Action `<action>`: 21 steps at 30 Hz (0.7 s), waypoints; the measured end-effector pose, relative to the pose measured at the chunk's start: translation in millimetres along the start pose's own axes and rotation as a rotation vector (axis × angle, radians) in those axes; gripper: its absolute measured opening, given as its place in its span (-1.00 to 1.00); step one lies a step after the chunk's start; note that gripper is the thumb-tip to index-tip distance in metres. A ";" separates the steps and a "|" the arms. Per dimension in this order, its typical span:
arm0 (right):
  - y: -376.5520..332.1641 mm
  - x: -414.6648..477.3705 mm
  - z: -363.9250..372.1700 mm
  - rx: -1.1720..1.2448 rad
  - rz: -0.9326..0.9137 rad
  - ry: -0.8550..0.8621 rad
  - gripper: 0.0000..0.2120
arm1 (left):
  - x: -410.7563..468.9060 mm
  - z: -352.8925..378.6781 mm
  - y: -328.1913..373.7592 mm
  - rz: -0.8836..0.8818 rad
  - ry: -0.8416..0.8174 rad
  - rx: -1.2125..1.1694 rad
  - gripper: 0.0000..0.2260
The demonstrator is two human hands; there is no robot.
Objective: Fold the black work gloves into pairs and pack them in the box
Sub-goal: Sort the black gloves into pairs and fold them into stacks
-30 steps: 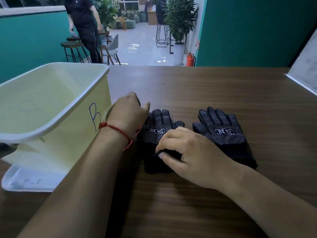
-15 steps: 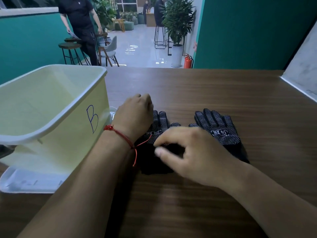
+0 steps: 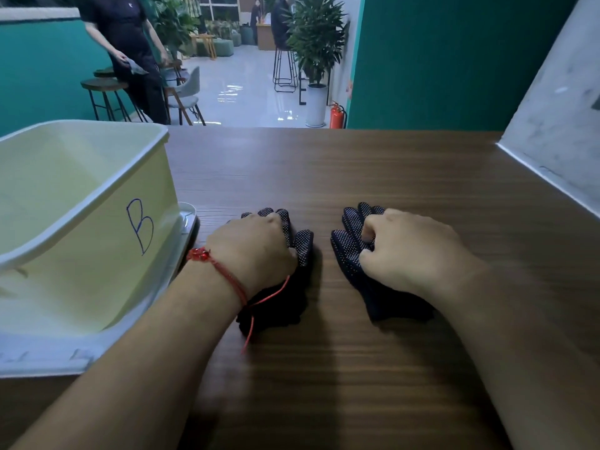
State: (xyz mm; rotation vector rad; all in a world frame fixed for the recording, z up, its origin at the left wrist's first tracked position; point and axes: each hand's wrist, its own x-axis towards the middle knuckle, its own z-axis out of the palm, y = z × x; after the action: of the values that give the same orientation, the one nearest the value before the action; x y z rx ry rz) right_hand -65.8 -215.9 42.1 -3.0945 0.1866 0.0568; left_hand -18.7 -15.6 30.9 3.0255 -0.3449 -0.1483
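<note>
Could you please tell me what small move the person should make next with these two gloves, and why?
Probably lift the right glove and lay it onto the left glove to form a pair. The right hand and left hand each grip their own glove with curled fingers, the gloves lie apart side by side, and no gloves show in the box beside them.

Both forearms are bare from the wrist back to the edge of view, one leading to the left hand [image 3: 256,251] and one to the right hand [image 3: 412,251]. Just behind the left hand a thin red cord bracelet [image 3: 227,274] circles the wrist (braided or twisted, too fine to tell). It carries a small cluster of glossy red beads [image 3: 198,254] on the little-finger side. A loose cord tail [image 3: 264,300] hangs from it on the thumb side.
</note>
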 end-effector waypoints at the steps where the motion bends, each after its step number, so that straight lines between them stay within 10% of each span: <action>1: 1.1 1.8 2.5 0.002 -0.005 0.014 -0.66 | 2.9 1.7 -1.0 -0.001 -0.011 0.010 -0.71; 10: 7.0 23.8 19.6 0.222 -0.029 0.315 -0.83 | 24.0 13.0 -16.6 0.039 0.298 -0.116 -0.76; 21: 10.7 33.9 35.7 0.017 0.012 0.249 -0.72 | 33.8 29.0 -17.6 0.040 0.323 -0.038 -0.79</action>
State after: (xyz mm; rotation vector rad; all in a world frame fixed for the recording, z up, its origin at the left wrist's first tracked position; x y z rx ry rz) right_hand -34.8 -229.0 4.8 -3.0746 0.2124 -0.3284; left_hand 14.9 -8.6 -2.5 2.9328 -0.3672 0.3294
